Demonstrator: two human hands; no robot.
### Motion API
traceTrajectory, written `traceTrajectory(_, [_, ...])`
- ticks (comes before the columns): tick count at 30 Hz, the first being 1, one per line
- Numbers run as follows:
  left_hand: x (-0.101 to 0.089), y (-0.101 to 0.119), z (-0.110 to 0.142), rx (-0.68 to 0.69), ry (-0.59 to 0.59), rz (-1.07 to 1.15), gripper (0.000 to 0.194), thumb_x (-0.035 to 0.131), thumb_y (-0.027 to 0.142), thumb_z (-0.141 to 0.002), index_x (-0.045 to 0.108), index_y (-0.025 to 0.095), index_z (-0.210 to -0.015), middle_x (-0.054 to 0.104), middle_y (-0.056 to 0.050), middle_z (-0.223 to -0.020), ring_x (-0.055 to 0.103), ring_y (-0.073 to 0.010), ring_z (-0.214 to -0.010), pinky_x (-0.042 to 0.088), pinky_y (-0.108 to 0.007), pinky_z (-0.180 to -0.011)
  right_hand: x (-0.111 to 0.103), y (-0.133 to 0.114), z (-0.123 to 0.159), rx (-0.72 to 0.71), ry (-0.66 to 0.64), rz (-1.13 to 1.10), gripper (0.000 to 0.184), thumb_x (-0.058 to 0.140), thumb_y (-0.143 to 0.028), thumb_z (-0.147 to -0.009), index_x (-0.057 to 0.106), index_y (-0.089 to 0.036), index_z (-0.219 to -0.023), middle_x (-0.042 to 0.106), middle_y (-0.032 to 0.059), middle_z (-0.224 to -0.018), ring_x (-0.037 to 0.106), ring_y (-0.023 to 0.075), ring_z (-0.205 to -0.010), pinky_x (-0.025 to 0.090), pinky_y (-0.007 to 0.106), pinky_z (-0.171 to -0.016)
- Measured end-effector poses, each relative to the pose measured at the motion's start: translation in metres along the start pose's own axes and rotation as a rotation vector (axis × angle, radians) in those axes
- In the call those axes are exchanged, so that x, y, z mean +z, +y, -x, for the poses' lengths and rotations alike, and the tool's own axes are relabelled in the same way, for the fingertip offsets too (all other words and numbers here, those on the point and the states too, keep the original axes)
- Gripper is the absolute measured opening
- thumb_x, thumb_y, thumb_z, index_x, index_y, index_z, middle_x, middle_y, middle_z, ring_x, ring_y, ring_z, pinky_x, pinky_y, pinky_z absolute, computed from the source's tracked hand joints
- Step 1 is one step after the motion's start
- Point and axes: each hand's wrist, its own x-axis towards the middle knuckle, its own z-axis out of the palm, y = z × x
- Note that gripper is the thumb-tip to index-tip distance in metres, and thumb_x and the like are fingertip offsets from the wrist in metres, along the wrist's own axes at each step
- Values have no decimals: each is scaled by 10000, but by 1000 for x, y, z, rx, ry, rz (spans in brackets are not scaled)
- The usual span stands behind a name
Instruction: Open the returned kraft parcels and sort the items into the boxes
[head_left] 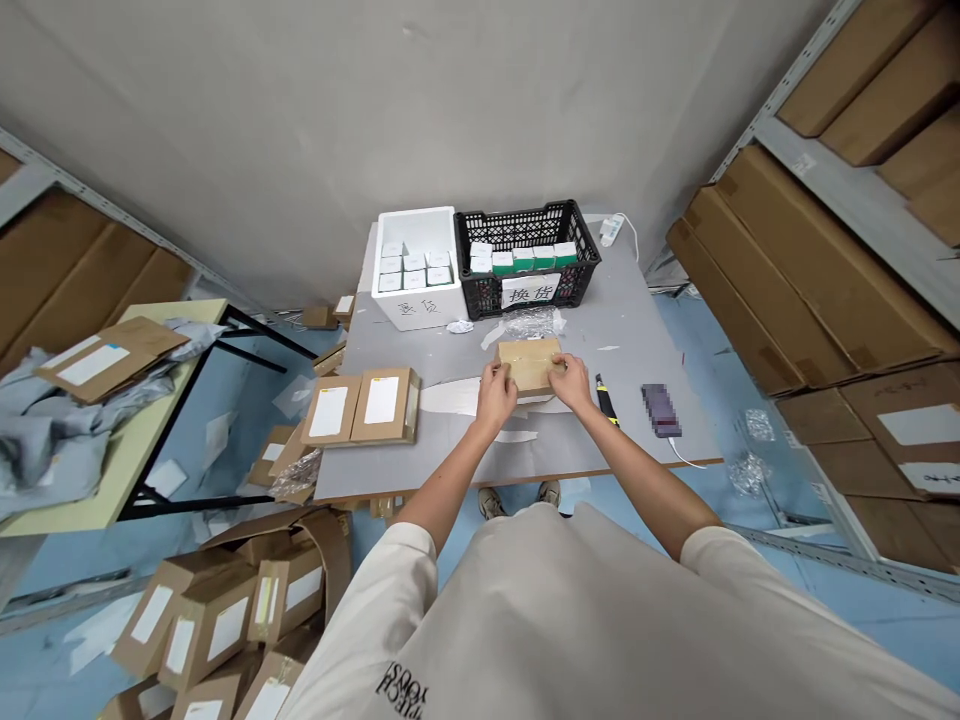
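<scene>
Left hand (pixel 496 393) and right hand (pixel 570 382) pinch opposite ends of a flat brown cardboard box (pixel 531 362) on the grey tabletop (pixel 390 345).

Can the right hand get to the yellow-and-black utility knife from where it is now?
Probably yes. The right hand is on the cardboard box, and the yellow-and-black utility knife lies just beside it, with nothing visible in between. It would likely need to let go of the box first.

- 换货 in black on a paper sign (pixel 531 291) on the black plastic crate (pixel 525 260), ahead of the right hand (pixel 570 382)
- Two blurred handwritten characters on the white foam box (pixel 416 270), ahead of the left hand (pixel 496 393)
- Dark upside-down print, unreadable, on the shirt (pixel 401 680), behind both hands
</scene>
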Motion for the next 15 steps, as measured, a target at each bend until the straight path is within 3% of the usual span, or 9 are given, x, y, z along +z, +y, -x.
traceTrajectory(4, [15, 10, 3, 33, -19, -130, 429, 495, 149, -937, 584, 210, -1352, 485, -170, -1450, 498, -328, -1347, 446, -506, -1114, -12, 14, 4, -71, -57, -6, 281, 593, -267, -825, 671, -218, -1090, 649, 118, -1213, 573, 283, -1143, 431, 433, -1079])
traceTrajectory(8, [21, 20, 3, 276, -151, -185, 478, 471, 94, -915, 574, 231, -1361, 518, -136, -1463, 475, -308, -1374, 407, -493, -1147, -11, 19, 9, -42, -14, -69, 367, 634, -349, -831, 622, -215, -1173, 641, 120, -1232, 609, 270, -1076, 479, 426, -1019])
traceTrajectory(10, [22, 24, 3, 334, -198, -191, 456, 448, 110, -935, 576, 226, -1357, 558, -125, -1410, 501, -291, -1344, 410, -465, -1142, -10, 18, 11, -9, 24, -102, 389, 644, -381, -829, 608, -208, -1176, 634, 128, -1243, 631, 258, -1039, 505, 410, -980])
traceTrajectory(15, [17, 33, 3, 237, -152, -233, 346, 438, 259, -1015, 599, 232, -1320, 587, -135, -1350, 515, -315, -1311, 413, -474, -1109, -14, 9, 12, -11, 40, -226, 338, 475, -448, -963, 622, -208, -1151, 691, 124, -1174, 661, 245, -1034, 522, 377, -956])
